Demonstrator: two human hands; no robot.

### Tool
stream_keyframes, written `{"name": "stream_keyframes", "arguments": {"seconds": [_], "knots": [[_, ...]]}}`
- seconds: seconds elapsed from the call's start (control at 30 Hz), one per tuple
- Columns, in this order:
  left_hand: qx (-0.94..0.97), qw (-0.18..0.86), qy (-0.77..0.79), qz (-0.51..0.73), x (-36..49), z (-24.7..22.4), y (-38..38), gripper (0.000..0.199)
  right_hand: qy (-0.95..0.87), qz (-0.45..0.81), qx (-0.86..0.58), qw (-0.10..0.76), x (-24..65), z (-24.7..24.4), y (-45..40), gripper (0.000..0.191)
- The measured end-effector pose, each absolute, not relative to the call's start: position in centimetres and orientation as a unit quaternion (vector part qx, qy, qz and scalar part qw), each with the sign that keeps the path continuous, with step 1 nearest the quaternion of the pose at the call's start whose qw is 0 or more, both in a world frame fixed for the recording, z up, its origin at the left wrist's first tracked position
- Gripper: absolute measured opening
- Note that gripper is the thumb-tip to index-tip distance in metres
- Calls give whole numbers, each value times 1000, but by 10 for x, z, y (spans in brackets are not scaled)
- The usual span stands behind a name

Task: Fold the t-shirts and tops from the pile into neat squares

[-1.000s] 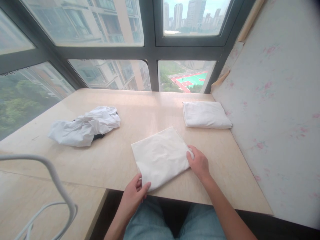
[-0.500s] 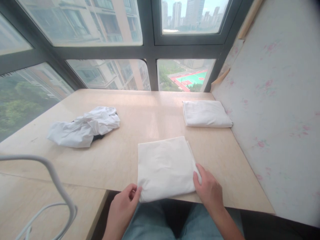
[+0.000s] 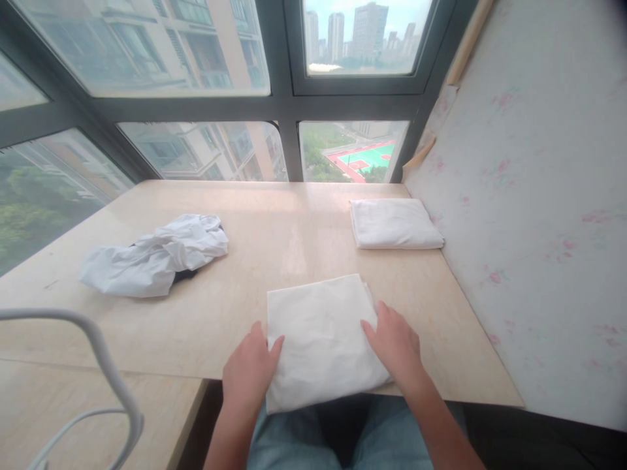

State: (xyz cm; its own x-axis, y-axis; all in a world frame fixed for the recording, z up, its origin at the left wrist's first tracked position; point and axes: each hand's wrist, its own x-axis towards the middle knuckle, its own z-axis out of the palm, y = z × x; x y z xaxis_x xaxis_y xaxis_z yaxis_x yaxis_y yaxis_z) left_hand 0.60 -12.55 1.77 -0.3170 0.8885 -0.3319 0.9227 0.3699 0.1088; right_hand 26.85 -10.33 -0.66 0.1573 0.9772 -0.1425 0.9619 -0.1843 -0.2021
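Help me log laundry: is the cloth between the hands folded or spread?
Folded: the white cloth forms a straight-edged block, a lower layer showing by its far right corner.

Grey window frame (image 3: 281,108) behind the surface (image 3: 289,241) and along its left. Through the glass: apartment block (image 3: 215,49) left of centre, towers (image 3: 369,31) upper right, green court (image 3: 369,158) with red border below them, trees (image 3: 34,205) far left. Right side: pale wall (image 3: 539,176), pink floral print, tan strip (image 3: 471,42) at its edge. Front left: bent grey tube (image 3: 100,349), thinner cable (image 3: 76,418) near it.
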Motion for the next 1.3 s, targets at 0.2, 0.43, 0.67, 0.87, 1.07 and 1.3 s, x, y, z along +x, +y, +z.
{"name": "stream_keyframes", "arguments": {"seconds": [0.2, 0.43, 0.67, 0.87, 1.07, 1.3], "knots": [[562, 214, 799, 18, -3, 3, -107, 32, -644, 170, -741, 82, 264, -21, -95, 19], [559, 275, 769, 142, -9, -5, -112, 36, -642, 165, -737, 128, 267, -28, -97, 20], [499, 292, 784, 227, -6, -7, -112, 34, -606, 276, -702, 251, 264, -27, -70, 17], [351, 464, 696, 420, 8, -5, -119, 57, -576, 307, -675, 344, 269, -32, -75, 15], [362, 494, 646, 455, 47, 11, -96, 61, -543, 275, -676, 416, 303, -13, -71, 14], [445, 484, 533, 532, 112, 28, -6, 51, -558, 115, -680, 462, 365, 50, -9, 15]]}}
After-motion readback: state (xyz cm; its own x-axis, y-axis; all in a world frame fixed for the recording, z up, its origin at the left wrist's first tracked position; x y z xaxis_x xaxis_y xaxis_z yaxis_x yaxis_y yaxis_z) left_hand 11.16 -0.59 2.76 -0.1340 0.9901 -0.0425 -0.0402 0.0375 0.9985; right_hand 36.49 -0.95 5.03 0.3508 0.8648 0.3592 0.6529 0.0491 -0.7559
